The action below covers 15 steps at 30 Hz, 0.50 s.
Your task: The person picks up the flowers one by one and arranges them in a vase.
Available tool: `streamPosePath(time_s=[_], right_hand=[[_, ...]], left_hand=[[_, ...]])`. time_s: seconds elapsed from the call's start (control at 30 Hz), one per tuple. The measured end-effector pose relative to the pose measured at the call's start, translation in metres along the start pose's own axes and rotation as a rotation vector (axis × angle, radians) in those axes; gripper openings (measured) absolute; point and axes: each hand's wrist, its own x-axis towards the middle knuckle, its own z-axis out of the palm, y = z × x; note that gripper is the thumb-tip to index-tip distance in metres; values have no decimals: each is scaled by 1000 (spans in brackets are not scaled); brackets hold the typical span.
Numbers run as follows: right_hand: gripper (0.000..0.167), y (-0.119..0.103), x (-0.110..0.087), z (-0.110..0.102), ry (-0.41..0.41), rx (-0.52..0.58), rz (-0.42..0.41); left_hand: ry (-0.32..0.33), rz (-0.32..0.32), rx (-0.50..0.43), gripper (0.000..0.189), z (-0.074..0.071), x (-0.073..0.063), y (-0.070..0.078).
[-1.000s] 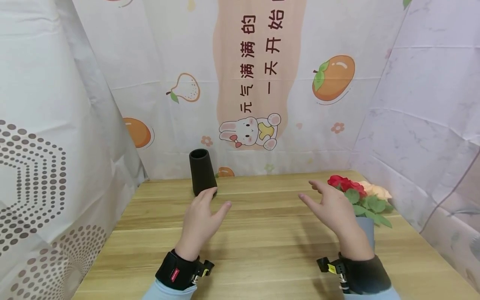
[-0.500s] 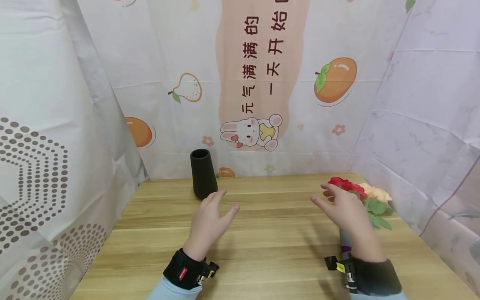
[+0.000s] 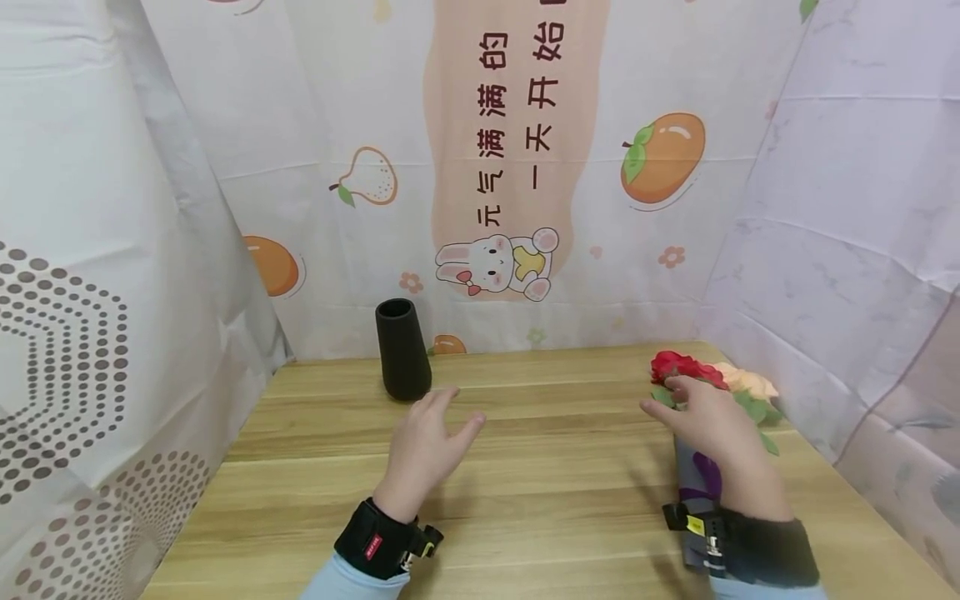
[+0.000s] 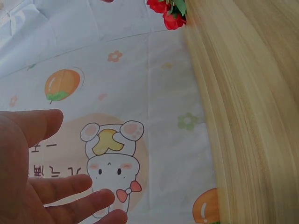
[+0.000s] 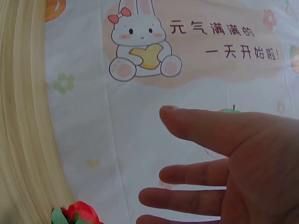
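Black, tapered, open-topped vessel [image 3: 403, 354] stands upright just beyond fingertips of left hand [image 3: 423, 450]. Red-and-peach flowers with green leaves [image 3: 686, 367] partly hidden behind fingers of right hand [image 3: 718, 429]. Both hands: fingers loosely extended, released.

We see booth-like spot: wood-grain desk [image 3: 547, 467] walled on three sides by rabbit-print backdrop [image 3: 495, 200], dotted sheet [image 3: 112, 333], marbled sheet [image 3: 862, 233]; home or studio, we cannot tell.
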Motion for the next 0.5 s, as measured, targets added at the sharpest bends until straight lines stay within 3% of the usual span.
streamPosePath(time_s=[0.5], right_hand=[[88,32,-2,-9,-56,4,130]], left_hand=[[-48,43,3,59,18,0,10]])
